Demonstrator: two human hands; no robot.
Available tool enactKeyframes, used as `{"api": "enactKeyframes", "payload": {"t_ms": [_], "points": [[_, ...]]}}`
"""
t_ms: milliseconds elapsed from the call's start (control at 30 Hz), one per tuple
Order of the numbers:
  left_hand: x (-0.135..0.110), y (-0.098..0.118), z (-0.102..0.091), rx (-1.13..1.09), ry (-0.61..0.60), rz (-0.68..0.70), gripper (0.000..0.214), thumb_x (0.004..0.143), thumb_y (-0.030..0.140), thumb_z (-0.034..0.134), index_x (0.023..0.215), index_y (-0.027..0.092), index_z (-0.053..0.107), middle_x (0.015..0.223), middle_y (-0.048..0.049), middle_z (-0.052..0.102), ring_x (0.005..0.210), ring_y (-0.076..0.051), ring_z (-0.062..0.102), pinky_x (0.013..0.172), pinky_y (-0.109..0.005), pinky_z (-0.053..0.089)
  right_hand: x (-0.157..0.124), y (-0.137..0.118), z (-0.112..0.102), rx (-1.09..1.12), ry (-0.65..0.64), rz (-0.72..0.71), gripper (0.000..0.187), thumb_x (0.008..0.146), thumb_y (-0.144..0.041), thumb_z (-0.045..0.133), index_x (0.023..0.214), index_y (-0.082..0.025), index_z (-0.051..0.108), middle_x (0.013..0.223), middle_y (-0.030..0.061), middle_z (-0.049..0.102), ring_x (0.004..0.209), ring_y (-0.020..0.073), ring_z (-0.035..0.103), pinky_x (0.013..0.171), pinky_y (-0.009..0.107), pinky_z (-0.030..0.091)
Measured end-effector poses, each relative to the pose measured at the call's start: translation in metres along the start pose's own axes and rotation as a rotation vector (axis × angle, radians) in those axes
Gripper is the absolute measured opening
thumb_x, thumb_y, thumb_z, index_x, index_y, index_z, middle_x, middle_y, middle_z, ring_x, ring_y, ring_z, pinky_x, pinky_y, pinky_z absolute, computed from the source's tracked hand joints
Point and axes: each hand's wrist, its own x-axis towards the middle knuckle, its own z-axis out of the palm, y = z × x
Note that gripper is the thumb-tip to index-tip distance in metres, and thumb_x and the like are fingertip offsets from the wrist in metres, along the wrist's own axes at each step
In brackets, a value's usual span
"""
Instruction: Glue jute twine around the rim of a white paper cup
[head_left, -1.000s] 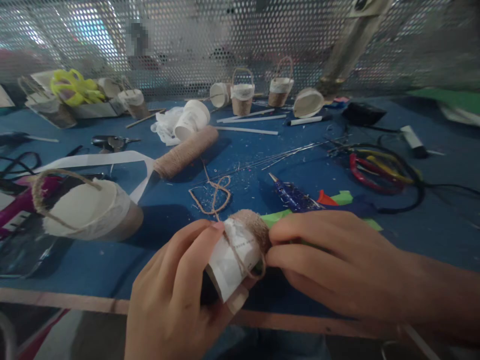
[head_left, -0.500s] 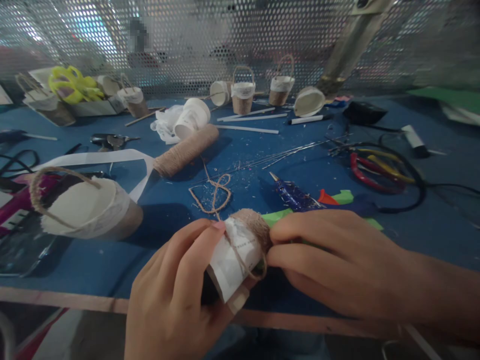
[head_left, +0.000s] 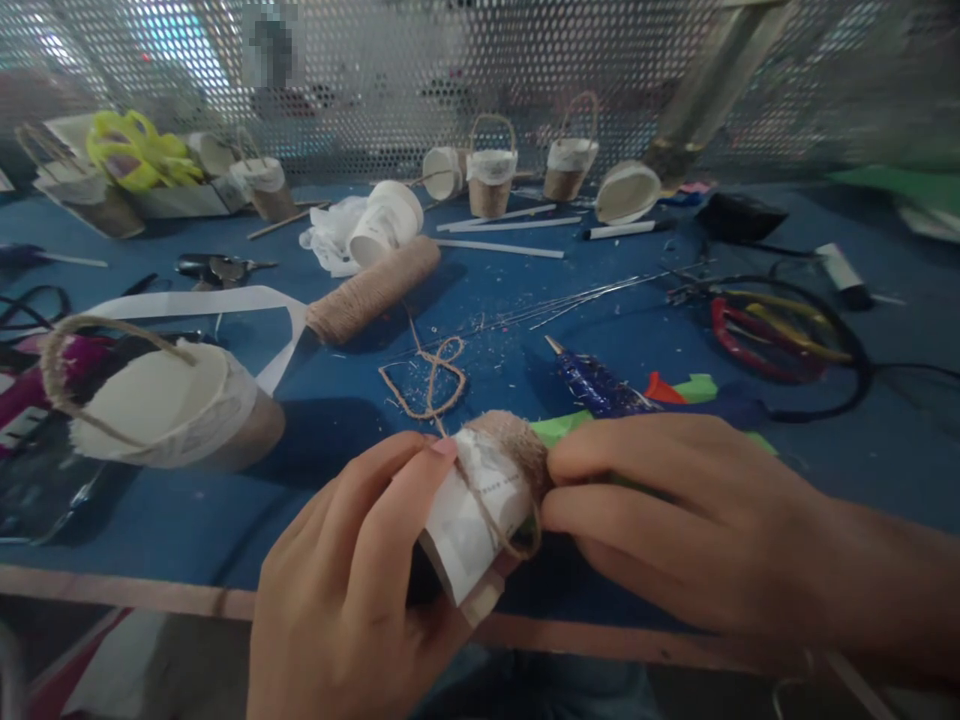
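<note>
My left hand point(head_left: 360, 560) is closed around a small paper cup point(head_left: 469, 520), which lies tilted over the table's front edge. Its printed white side shows, while rough brown twine covers the far end. A loose loop of twine point(head_left: 491, 520) runs across the white part and bends back towards my right hand point(head_left: 675, 520). The fingertips of that hand are pinched on the twine, against the cup's wrapped end; the exact grip is partly hidden. From the cup, a slack length of twine point(head_left: 427, 395) leads back to a thick twine roll point(head_left: 375, 290).
A finished-looking cup basket point(head_left: 255, 430) with handle stands at left. A blue glue gun point(head_left: 600, 380) lies near my right hand, with red-handled pliers point(head_left: 757, 345) and wires beyond. Small baskets point(head_left: 491, 180), white cups point(head_left: 386, 220) and glue sticks point(head_left: 502, 248) sit before a perforated metal screen point(head_left: 420, 90).
The view has shifted slightly. Both hands keep hold in nearly the same pose, and the cup and the loop of twine are almost unchanged.
</note>
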Motion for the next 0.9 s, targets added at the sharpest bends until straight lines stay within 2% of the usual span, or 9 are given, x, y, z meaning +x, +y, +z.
{"api": "enactKeyframes", "payload": {"t_ms": [133,267,433,567,667,900], "points": [[-0.001,0.0,0.0,0.001,0.006,0.007,0.044,0.104,0.046,0.069,0.141,0.024,0.058,0.129,-0.0092,0.077,0.113,-0.026,0.079,0.089,-0.039,0.067,-0.001,-0.002,-0.001,0.009,-0.025,0.019,0.016,0.106,-0.016,0.052,0.1,-0.02,0.066,0.096,0.0047,0.072,0.079,0.0189,0.065,0.068,0.033,0.048],[-0.002,-0.001,0.001,-0.004,0.007,0.007,0.047,0.102,0.047,0.071,0.14,0.023,0.059,0.129,-0.0085,0.077,0.114,-0.026,0.078,0.091,-0.037,0.066,-0.001,-0.001,0.0,-0.004,0.013,0.01,0.014,0.105,-0.013,0.052,0.101,-0.021,0.064,0.095,0.0041,0.072,0.081,0.0182,0.066,0.07,0.032,0.049],[-0.002,-0.002,0.0,0.005,0.006,-0.004,0.045,0.104,0.051,0.067,0.14,0.025,0.058,0.128,-0.0087,0.077,0.11,-0.027,0.08,0.086,-0.038,0.067,-0.003,-0.001,0.0,-0.017,0.056,0.001,0.015,0.105,-0.013,0.051,0.111,-0.018,0.063,0.101,0.005,0.075,0.09,0.0181,0.071,0.077,0.031,0.052],[-0.003,0.001,0.0,0.0,0.0,-0.09,0.046,0.105,0.054,0.065,0.142,0.028,0.057,0.131,-0.008,0.077,0.111,-0.029,0.08,0.089,-0.041,0.066,-0.007,0.001,0.0,-0.017,0.053,0.012,0.019,0.109,-0.014,0.047,0.118,-0.018,0.063,0.107,0.0066,0.078,0.093,0.0183,0.073,0.077,0.03,0.055],[-0.005,0.004,0.001,-0.011,-0.001,-0.137,0.048,0.104,0.054,0.068,0.143,0.029,0.056,0.134,-0.0075,0.076,0.113,-0.029,0.08,0.091,-0.042,0.065,-0.007,0.004,0.003,-0.054,0.076,0.029,0.017,0.111,-0.011,0.049,0.115,-0.021,0.062,0.103,0.004,0.079,0.085,0.016,0.073,0.071,0.029,0.056],[-0.002,0.004,0.001,0.018,0.023,-0.102,0.044,0.104,0.054,0.069,0.136,0.026,0.058,0.13,-0.0069,0.076,0.11,-0.026,0.079,0.087,-0.036,0.063,-0.004,0.007,0.009,-0.054,0.11,0.07,0.012,0.11,-0.013,0.057,0.103,-0.02,0.066,0.094,0.0028,0.078,0.079,0.0158,0.073,0.067,0.029,0.054]]}}
